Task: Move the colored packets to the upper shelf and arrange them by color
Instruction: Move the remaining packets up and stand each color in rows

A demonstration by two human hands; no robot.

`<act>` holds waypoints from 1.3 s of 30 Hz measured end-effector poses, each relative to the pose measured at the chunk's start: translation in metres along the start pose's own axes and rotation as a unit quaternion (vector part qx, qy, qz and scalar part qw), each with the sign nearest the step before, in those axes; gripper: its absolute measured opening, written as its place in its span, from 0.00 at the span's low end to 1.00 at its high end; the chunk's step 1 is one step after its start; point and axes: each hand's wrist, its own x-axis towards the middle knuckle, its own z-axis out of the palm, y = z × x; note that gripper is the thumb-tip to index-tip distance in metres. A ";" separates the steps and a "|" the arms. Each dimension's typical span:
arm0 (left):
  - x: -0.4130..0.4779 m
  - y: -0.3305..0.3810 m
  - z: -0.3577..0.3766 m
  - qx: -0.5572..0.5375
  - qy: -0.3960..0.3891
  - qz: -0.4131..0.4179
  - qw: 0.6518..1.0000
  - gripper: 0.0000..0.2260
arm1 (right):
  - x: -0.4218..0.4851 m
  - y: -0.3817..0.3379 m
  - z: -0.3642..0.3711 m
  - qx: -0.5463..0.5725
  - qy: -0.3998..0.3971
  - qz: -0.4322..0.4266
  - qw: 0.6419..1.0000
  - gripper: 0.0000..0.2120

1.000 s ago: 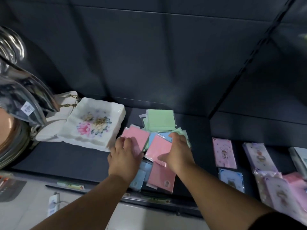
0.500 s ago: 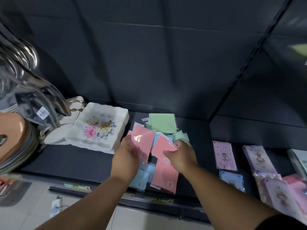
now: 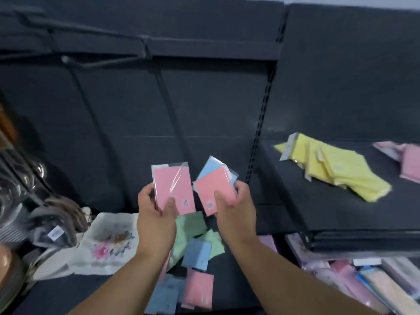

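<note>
L hand (image 3: 156,220), R hand (image 3: 236,214): pink pkts (image 3: 173,189)

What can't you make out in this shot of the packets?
Head view:
Packet count in the right hand: the pink packet covers the blue packet behind.
Lower pile: partly behind the left hand.
Labels: too small to read.
Pink stack on the upper shelf: cut by the right edge.

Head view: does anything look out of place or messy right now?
Yes. The right hand grips a pink packet with a blue packet fanned behind it: mixed colours. The yellow packets on the upper shelf lie in a skewed heap.
</note>
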 end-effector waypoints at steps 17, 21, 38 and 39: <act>-0.117 0.160 0.119 -0.013 -0.071 0.219 0.973 0.24 | -0.011 -0.064 -0.220 0.137 0.050 -0.052 0.988 0.08; -0.166 0.183 0.169 -0.003 -0.116 0.249 0.962 0.21 | -0.014 -0.057 -0.296 0.074 0.094 -0.084 0.989 0.09; -0.288 0.216 0.316 -0.052 -0.261 0.162 0.950 0.22 | -0.025 -0.029 -0.493 -0.022 0.115 -0.082 0.990 0.15; -0.287 0.217 0.321 -0.060 -0.270 0.151 0.949 0.21 | -0.021 -0.025 -0.495 -0.011 0.111 -0.071 0.991 0.14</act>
